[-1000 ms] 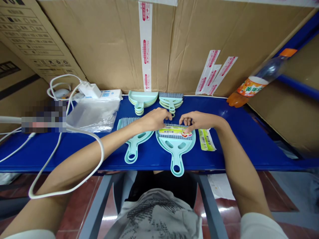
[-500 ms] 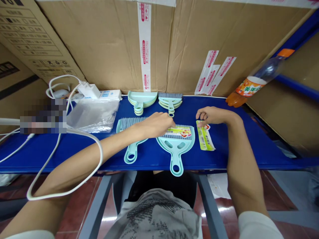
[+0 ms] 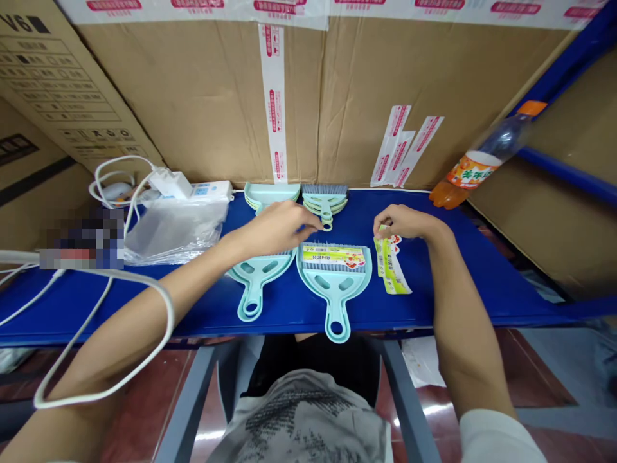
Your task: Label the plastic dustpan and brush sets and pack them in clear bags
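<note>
A mint dustpan and brush set (image 3: 336,292) lies on the blue table, a yellow-green label (image 3: 333,255) across its bristles. Left of it is a second mint set (image 3: 254,283), partly under my left forearm. My left hand (image 3: 284,226) hovers over that second set, fingers bent and somewhat apart, nothing visible in them. My right hand (image 3: 402,222) pinches the top of a yellow-green label (image 3: 386,254) at the right, which overlaps another label (image 3: 398,278). Behind my left hand are stacked dustpans (image 3: 274,191) and stacked brushes (image 3: 326,200).
Clear plastic bags (image 3: 178,228) and a white power adapter (image 3: 172,184) are at the left, with a looping white cable (image 3: 168,308) nearer me. An orange drink bottle (image 3: 475,170) leans at the back right. Cardboard (image 3: 202,96) stands behind the blue table (image 3: 457,289).
My left hand has moved up and left, off the label on the right-hand set. My right hand now holds one label fanned apart from another.
</note>
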Action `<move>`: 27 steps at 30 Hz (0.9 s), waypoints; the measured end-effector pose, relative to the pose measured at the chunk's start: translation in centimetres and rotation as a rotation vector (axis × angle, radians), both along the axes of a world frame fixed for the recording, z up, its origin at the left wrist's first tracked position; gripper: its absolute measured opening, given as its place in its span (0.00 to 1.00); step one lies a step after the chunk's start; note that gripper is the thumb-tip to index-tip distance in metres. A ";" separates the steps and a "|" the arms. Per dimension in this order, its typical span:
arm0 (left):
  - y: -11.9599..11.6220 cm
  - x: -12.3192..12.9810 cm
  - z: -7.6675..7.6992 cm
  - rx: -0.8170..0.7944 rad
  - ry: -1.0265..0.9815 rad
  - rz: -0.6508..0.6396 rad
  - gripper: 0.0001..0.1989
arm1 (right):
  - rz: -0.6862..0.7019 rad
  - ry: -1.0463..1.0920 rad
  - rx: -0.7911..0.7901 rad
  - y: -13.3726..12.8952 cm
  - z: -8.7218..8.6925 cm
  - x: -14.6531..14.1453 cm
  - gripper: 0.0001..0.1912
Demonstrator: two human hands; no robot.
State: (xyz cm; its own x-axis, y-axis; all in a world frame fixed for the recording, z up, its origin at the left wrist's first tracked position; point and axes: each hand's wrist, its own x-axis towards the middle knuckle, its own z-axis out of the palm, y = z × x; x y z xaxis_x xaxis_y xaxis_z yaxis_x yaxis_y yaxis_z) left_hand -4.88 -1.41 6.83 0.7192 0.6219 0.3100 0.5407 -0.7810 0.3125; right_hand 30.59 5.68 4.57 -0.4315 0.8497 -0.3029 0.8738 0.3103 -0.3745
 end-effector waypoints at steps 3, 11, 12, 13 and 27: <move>0.6 -3.5 0.4 0.047 -0.043 0.085 0.15 | -0.014 0.105 0.014 -0.6 1.2 0.7 0.20; 2.3 -10.9 -1.6 -0.088 0.105 0.153 0.15 | -0.341 0.925 0.261 -4.2 4.4 0.2 0.25; 2.2 -11.1 -1.9 -0.090 0.141 0.166 0.15 | -0.369 0.993 0.283 -4.2 4.2 -0.7 0.25; 2.1 -11.2 -2.1 -0.093 0.173 0.181 0.15 | -0.381 1.028 0.290 -4.1 3.9 -1.8 0.24; 0.7 -9.1 -3.2 -0.181 0.427 0.298 0.23 | -0.181 0.859 0.100 -3.3 -0.1 -8.3 0.24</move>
